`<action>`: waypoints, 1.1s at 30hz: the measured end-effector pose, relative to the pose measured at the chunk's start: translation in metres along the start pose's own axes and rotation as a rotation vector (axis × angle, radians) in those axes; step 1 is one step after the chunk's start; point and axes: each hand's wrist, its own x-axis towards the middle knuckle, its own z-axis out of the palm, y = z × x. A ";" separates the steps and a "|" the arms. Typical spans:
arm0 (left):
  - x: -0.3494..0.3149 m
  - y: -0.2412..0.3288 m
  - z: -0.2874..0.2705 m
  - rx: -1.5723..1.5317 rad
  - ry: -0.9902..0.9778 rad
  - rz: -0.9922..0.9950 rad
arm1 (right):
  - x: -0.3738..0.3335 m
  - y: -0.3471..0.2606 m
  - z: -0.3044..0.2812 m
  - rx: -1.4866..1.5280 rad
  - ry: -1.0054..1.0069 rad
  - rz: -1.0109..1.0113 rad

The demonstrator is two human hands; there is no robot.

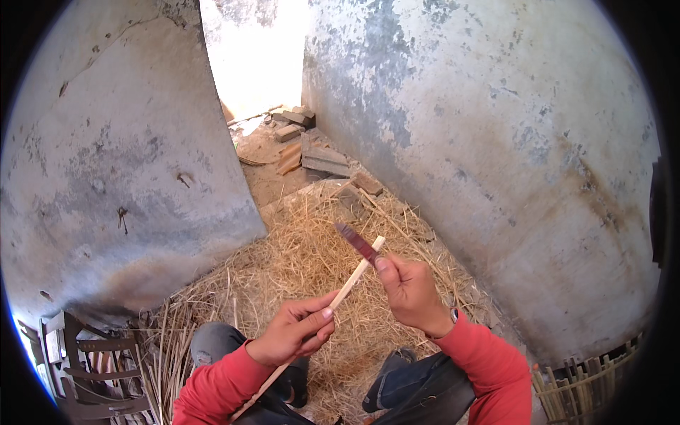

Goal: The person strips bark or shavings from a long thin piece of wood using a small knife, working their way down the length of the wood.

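My left hand (294,329) is closed around a pale, slender wooden stick (348,285), thumb lying along it. The stick slants from my lap at lower left up to a squared end at upper right. In my right hand (414,294), closed in a fist, is a knife (359,243) with a reddish-brown, greyish-tipped blade. Its blade crosses the stick just below the upper end and points up and left. The knife's handle is hidden inside my fingers. Both hands are above the straw-like shavings between my knees.
Dry shavings (301,234) cover the floor ahead. Bricks and broken slabs (326,159) lie beyond, near a bright opening. Worn plaster walls (496,142) stand on both sides. A dark chair (106,374) and long thin sticks (166,347) are at lower left; a slatted rack (584,389) is at lower right.
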 end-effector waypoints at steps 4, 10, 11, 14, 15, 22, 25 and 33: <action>0.002 0.001 -0.003 0.004 -0.034 0.009 | -0.010 -0.004 0.011 0.018 -0.095 -0.034; 0.002 0.001 -0.005 0.029 0.002 0.038 | 0.002 -0.004 0.005 -0.007 -0.007 0.061; 0.002 0.001 -0.005 0.028 -0.011 0.042 | -0.001 -0.005 0.010 -0.006 -0.013 0.060; 0.006 -0.004 -0.011 0.068 -0.018 0.050 | -0.012 -0.005 0.022 -0.010 -0.145 -0.040; 0.005 -0.002 -0.010 0.068 -0.013 0.046 | -0.013 -0.001 0.025 -0.001 -0.138 -0.075; 0.008 -0.001 0.001 0.141 0.007 0.049 | 0.006 -0.007 0.004 0.269 0.012 0.133; 0.008 -0.003 0.001 0.191 0.010 0.032 | 0.014 -0.004 -0.010 0.207 0.151 0.145; 0.005 -0.001 -0.008 0.457 -0.265 -0.130 | 0.030 0.040 -0.049 0.161 0.499 0.156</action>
